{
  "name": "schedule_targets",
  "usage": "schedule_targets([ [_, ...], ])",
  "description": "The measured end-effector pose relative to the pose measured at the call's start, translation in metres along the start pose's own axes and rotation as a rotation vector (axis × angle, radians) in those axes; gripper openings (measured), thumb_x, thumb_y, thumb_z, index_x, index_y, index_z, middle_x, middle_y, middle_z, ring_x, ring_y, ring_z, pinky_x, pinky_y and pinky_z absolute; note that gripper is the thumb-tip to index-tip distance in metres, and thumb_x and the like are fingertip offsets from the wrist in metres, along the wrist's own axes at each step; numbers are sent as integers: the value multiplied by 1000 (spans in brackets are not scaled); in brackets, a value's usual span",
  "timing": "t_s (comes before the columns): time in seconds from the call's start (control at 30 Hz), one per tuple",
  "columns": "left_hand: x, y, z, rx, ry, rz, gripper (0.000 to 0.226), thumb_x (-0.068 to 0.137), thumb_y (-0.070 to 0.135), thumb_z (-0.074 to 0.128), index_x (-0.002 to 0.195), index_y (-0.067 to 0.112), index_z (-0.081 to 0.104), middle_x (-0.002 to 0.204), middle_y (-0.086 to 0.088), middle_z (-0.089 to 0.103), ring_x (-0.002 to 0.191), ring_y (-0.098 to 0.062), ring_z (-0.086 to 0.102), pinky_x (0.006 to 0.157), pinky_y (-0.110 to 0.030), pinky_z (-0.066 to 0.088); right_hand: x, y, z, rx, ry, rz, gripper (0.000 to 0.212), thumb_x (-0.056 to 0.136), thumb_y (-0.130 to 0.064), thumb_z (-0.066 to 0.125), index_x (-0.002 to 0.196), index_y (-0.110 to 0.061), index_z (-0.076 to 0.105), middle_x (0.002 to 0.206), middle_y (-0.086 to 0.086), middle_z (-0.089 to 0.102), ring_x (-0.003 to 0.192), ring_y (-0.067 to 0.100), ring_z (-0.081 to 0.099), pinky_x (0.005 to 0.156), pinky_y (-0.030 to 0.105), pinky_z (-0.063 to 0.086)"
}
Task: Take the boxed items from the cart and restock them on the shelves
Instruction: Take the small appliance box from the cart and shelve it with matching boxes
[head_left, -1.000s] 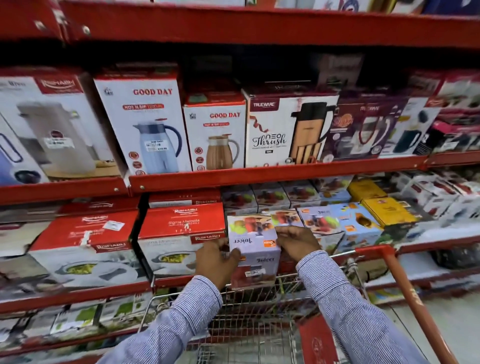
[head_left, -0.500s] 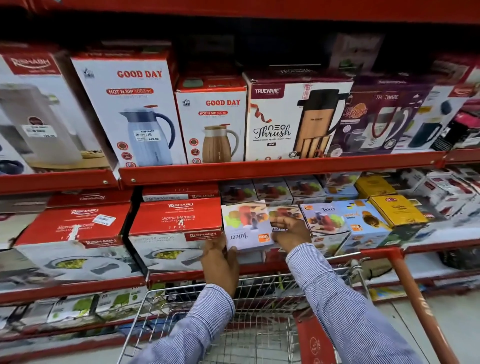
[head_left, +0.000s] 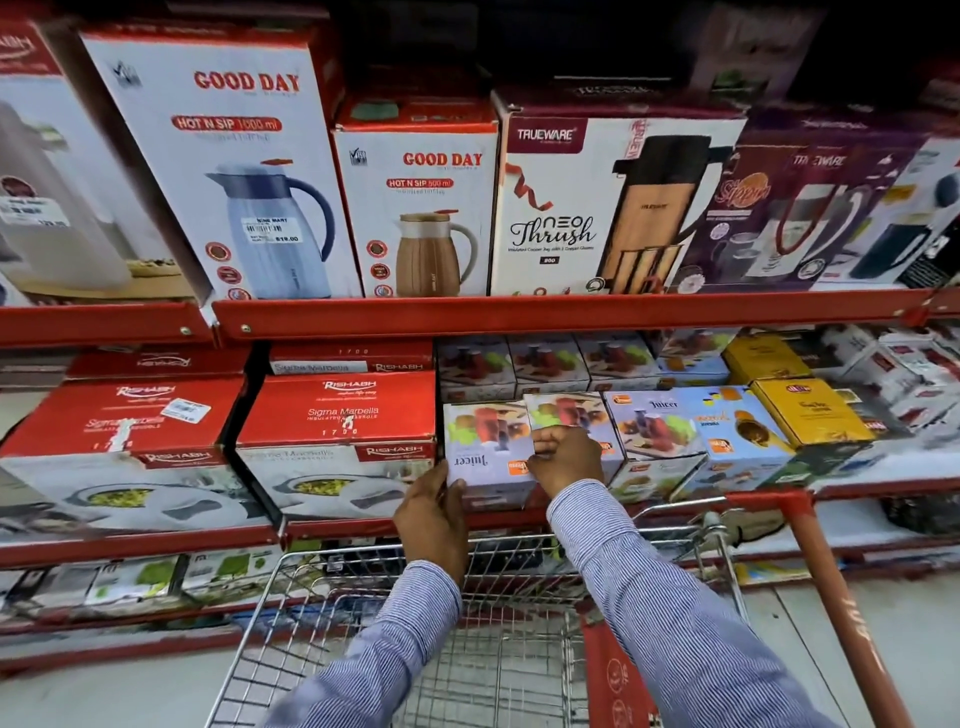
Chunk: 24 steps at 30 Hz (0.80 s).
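Two hands, mine, hold one small lilac cardboard juicer box (head_left: 488, 452) at the front of the middle red metal shelf (head_left: 363, 527). My left hand (head_left: 434, 522) cups its lower left corner, fingers curled up the left side. My right hand (head_left: 566, 457) lies on its upper right edge, fingers folded over the top. The box sits partly on the shelf, its printed word upside down, touching a red and white casserole carton (head_left: 337, 447) to the left of my fingers and a matching juicer box (head_left: 654, 436) to their right. More juicer boxes (head_left: 545, 361) stand behind my fingertips. Below my wrists is the wire shopping cart (head_left: 498, 644), its red handle (head_left: 841, 603) off to the right.

Judging by its size and thin card, the box is probably light and stiff but dentable, with a slightly slick printed skin. Flat palms on opposite faces near the corners would likely serve better than pinching an edge.
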<state>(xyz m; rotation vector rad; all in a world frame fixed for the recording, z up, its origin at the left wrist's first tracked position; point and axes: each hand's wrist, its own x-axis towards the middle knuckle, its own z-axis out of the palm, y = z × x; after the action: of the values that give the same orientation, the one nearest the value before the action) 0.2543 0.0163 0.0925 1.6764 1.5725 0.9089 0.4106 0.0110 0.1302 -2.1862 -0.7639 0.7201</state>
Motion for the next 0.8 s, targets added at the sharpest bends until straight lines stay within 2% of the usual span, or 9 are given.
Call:
schedule_targets([
  [0.1, 9, 2, -4, 99, -30, 112, 22, 90, 14, 61, 109, 11, 72, 102, -13, 76, 85, -28, 72, 84, -24, 50, 2, -3, 2, -180, -14, -87, 36, 74, -7, 73, 110, -5, 69, 107, 11, 73, 98, 25, 69, 93, 33, 54],
  [0.17, 15, 5, -10, 286, -113, 251, 20, 91, 13, 56, 100, 17, 73, 84, -11, 77, 69, -28, 71, 68, -31, 57, 1, -6, 4, -358, -15, -163, 32, 75, -12, 72, 106, -5, 70, 108, 13, 70, 99, 29, 66, 91, 35, 54],
  [0.27, 24, 17, -18, 574, -243, 351, 15, 94, 24, 50, 99, 21, 64, 72, -6, 72, 64, -28, 69, 58, -32, 54, -5, -11, 6, -609, 8, -240, 26, 81, -19, 63, 103, -6, 68, 111, 15, 57, 104, 33, 58, 85, 40, 55],
  [0.37, 30, 26, -19, 715, -328, 368, 19, 94, 29, 48, 107, 19, 58, 82, -12, 72, 74, -32, 70, 65, -38, 58, -10, -15, 7, -717, -12, -271, 28, 84, -20, 59, 107, -4, 64, 114, 16, 52, 111, 34, 52, 85, 41, 52],
  [0.53, 33, 47, -19, 858, -371, 463, 16, 89, 17, 57, 103, 12, 64, 96, -14, 71, 89, -34, 69, 72, -42, 56, -4, -23, -4, -862, -55, -327, 36, 80, -24, 63, 110, -5, 61, 124, 16, 50, 122, 34, 44, 92, 42, 48],
  [0.6, 41, 60, -22, 880, -346, 594, 24, 85, 16, 61, 109, 13, 62, 103, -12, 69, 98, -32, 65, 77, -42, 54, 8, -25, -10, -932, -122, -362, 55, 75, -31, 68, 123, -9, 53, 134, 14, 44, 129, 34, 37, 102, 44, 42],
  [0.67, 55, 73, -26, 927, -341, 722, 41, 79, 21, 67, 118, 17, 59, 116, -10, 63, 115, -31, 52, 90, -45, 46, 23, -26, -13, -1000, -241, -399, 82, 69, -39, 72, 137, -12, 37, 144, 12, 38, 136, 36, 33, 108, 48, 38],
  [0.73, 72, 82, -27, 1001, -447, 777, 52, 74, 28, 72, 123, 20, 57, 127, -10, 56, 127, -32, 40, 103, -53, 35, 35, -29, -15, -1028, -342, -443, 105, 63, -47, 76, 146, -14, 21, 149, 12, 35, 136, 36, 35, 107, 51, 39],
  [0.8, 88, 83, -22, 1119, -555, 776, 67, 70, 35, 76, 129, 17, 52, 135, -12, 51, 135, -35, 32, 110, -64, 23, 43, -33, -16, -1031, -386, -514, 117, 58, -52, 79, 147, -12, 15, 151, 14, 32, 137, 36, 34, 109, 49, 37],
])
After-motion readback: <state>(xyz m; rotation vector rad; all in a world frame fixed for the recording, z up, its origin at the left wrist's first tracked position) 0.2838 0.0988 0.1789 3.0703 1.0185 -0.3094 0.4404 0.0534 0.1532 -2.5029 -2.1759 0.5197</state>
